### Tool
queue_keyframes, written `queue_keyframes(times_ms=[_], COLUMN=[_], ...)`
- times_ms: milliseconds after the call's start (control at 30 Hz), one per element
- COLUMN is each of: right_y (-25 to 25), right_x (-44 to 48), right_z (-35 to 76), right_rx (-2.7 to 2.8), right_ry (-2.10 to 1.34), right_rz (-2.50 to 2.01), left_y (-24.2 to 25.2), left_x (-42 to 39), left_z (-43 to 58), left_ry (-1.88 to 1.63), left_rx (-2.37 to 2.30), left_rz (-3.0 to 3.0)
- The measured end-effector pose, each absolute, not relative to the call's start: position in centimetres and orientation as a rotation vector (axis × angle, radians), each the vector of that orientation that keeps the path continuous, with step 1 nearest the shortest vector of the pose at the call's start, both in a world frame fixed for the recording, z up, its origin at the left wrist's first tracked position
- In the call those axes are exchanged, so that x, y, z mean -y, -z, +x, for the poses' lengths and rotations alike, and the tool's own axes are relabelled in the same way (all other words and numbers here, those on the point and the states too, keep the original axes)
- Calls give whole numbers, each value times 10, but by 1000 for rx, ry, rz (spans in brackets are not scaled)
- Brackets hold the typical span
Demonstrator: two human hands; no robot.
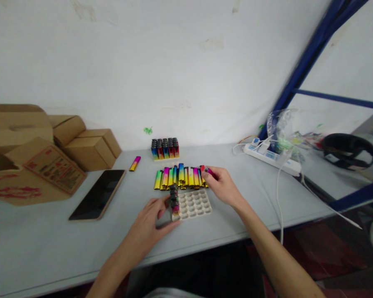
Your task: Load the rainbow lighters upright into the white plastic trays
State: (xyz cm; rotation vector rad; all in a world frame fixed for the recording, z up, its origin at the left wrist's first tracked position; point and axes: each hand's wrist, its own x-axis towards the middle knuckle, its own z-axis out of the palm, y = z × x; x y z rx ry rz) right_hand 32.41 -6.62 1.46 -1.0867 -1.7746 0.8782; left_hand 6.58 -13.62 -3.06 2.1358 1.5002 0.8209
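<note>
My left hand is at the left side of a white tray with rows of round holes, its thumb along the near corner and its fingers by the left edge, holding the tray. A row of lighters with black tops stands upright in the tray's leftmost holes. My right hand is closed on a lighter, its purple end showing between thumb and fingers; the rest is hidden. Just left of that hand, behind the tray, lies a pile of shiny multicoloured lighters.
Farther back, a second tray full of upright lighters stands near the wall. A single lighter and a tablet lie to the left, beside cardboard boxes. To the right are a power strip, white cables and a black strap.
</note>
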Motion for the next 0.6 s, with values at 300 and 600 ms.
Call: queue_keyframes(times_ms=[300,600], right_y=[-29,-51], right_x=[77,98], right_z=[326,321], right_rx=[1860,2187], right_ry=[-942,-830], right_rz=[-1006,-772], left_y=[25,21], left_x=[140,143], left_z=[71,74], left_ry=[-799,-794], left_rx=[-1495,-1493], left_rz=[2104,2108])
